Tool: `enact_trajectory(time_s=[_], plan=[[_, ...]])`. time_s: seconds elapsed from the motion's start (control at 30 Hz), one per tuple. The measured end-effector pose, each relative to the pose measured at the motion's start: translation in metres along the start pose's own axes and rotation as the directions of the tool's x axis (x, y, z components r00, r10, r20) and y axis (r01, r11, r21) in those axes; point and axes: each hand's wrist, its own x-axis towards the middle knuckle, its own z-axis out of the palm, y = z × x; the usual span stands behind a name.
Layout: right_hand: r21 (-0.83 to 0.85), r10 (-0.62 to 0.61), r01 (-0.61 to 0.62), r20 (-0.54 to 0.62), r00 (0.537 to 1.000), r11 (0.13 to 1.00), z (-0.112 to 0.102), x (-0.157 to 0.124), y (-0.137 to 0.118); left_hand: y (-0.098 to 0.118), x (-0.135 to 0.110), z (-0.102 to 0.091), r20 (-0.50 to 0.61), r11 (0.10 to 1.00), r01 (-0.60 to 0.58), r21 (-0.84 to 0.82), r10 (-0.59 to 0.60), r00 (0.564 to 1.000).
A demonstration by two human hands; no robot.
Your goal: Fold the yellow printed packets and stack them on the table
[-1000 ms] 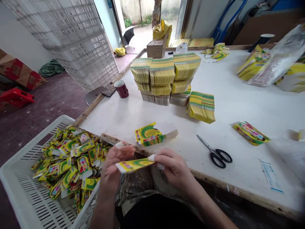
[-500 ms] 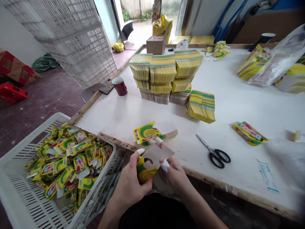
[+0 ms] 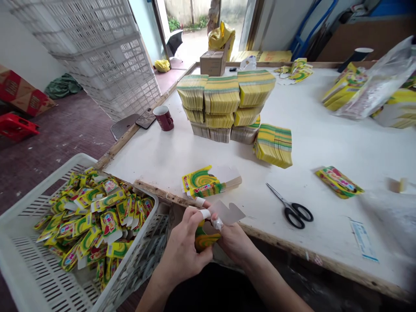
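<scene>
Left hand (image 3: 182, 242) and right hand (image 3: 236, 242) pinch a yellow-green carton (image 3: 205, 240) by the near edge of the table (image 3: 325, 143), beside blanks (image 3: 203, 183) whose lettering blurs.

A person's left hand (image 3: 182, 242) and right hand (image 3: 236, 242), some fingertips (image 3: 205, 213) wrapped in white, hold a yellow-green card (image 3: 229, 213) at a white table's (image 3: 136, 160) near edge. Black-handled scissors (image 3: 288, 207) lie right; a white crate (image 3: 19, 236) of small printed boxes (image 3: 108, 222) stands left; yellow card stacks (image 3: 222, 95) sit beyond.

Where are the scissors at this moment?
In the head view, the scissors lie on the white table, to the right of the right hand.
</scene>
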Motion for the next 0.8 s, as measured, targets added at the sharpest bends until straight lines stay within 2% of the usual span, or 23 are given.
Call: enact_trajectory(time_s=[0.07,0.13,0.2,0.27,0.33,0.4,0.47,0.5,0.57,0.67,0.7,0.8], plan=[[-0.132,-0.071,0.076,0.041,0.997,0.988,-0.003,-0.004,0.0,0.0,-0.001,0.0,0.007,0.998,0.053,-0.031,-0.053,0.999],[-0.34,-0.156,0.201,0.156,0.975,0.919,-0.005,-0.009,-0.003,-0.001,-0.002,0.001,0.022,0.992,0.113,-0.062,-0.112,0.993],[-0.527,-0.23,0.359,0.296,0.927,0.77,-0.006,-0.012,-0.006,-0.003,-0.002,0.003,0.024,0.987,0.132,-0.093,-0.13,0.991],[-0.62,-0.3,0.483,0.381,0.874,0.619,-0.008,-0.013,-0.005,-0.005,0.0,0.005,-0.055,0.987,0.119,-0.11,-0.125,0.991],[-0.652,-0.398,0.532,0.359,0.844,0.54,-0.011,-0.012,-0.001,-0.007,0.002,0.007,-0.235,0.982,0.163,-0.1,-0.182,0.955],[-0.689,-0.525,0.512,0.22,0.823,0.514,-0.014,-0.009,0.004,-0.01,0.003,0.008,-0.386,0.947,0.284,-0.149,-0.32,0.865],[-0.736,-0.627,0.482,0.102,0.773,0.475,-0.018,-0.007,0.006,-0.014,0.004,0.007,-0.388,0.872,0.36,-0.332,-0.474,0.791],[-0.76,-0.646,0.481,0.106,0.756,0.438,-0.02,-0.006,0.006,-0.016,0.005,0.005,-0.346,0.818,0.358,-0.45,-0.529,0.775],[-0.79,-0.62,0.51,0.22,0.753,0.34,-0.023,-0.005,0.004,-0.018,0.006,0.001,-0.293,0.697,0.304,-0.65,-0.598,0.746],[-0.809,-0.5,0.54,0.377,0.78,0.232,-0.026,-0.003,0.002,-0.015,0.009,-0.007,-0.296,0.561,0.21,-0.801,-0.675,0.676],[-0.819,-0.48,0.533,0.387,0.787,0.213,-0.027,-0.002,0.002,-0.013,0.011,-0.009,-0.271,0.519,0.201,-0.831,-0.693,0.668],[-0.832,-0.467,0.524,0.396,0.791,0.182,-0.033,0.002,0.0,-0.005,0.015,-0.013,-0.168,0.42,0.21,-0.883,-0.699,0.695]])
